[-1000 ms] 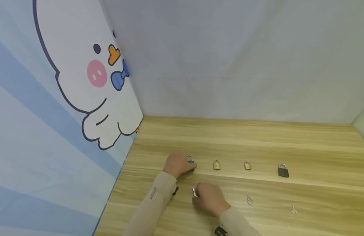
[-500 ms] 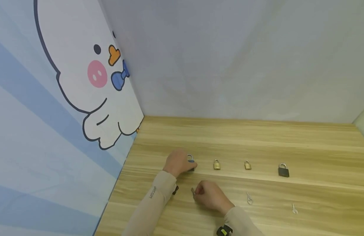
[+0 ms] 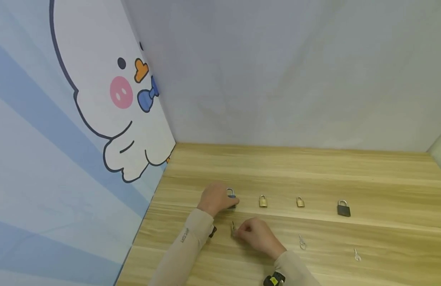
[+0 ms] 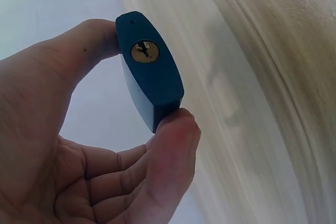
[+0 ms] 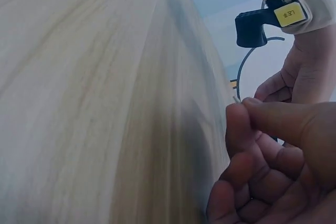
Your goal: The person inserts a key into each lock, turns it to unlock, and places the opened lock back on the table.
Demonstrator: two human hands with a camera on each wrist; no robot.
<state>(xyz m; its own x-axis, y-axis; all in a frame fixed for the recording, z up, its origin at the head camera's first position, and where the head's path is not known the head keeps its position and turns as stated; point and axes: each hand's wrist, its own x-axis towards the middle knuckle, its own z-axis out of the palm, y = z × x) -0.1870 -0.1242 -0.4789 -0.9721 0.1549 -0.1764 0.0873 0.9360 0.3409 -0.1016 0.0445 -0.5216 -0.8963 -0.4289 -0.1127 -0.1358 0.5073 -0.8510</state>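
My left hand (image 3: 214,198) pinches a blue padlock (image 4: 152,72) between thumb and finger. In the left wrist view the lock's underside, with its brass keyhole (image 4: 145,51), faces the camera. Its silver shackle (image 3: 230,191) shows beyond my fingers in the head view. Below and to the right of that lock, my right hand (image 3: 257,236) pinches a small key (image 3: 233,225) by its lower end, its narrow blade pointing away from me. From the right wrist, only a sliver of the key (image 5: 237,99) sticks out between thumb and forefinger; the rest is hidden.
Right of the blue lock, two small brass padlocks (image 3: 263,201) and a black padlock (image 3: 343,208) lie in a row on the wooden table (image 3: 313,171). Nearer to me lie a set of keys (image 3: 302,241) and another key (image 3: 357,255). A printed curtain (image 3: 127,127) borders the left side.
In my right fingers the key has turned, and its blade now points up toward the padlock. My right hand has shifted slightly up and right; my left hand stays on the lock.
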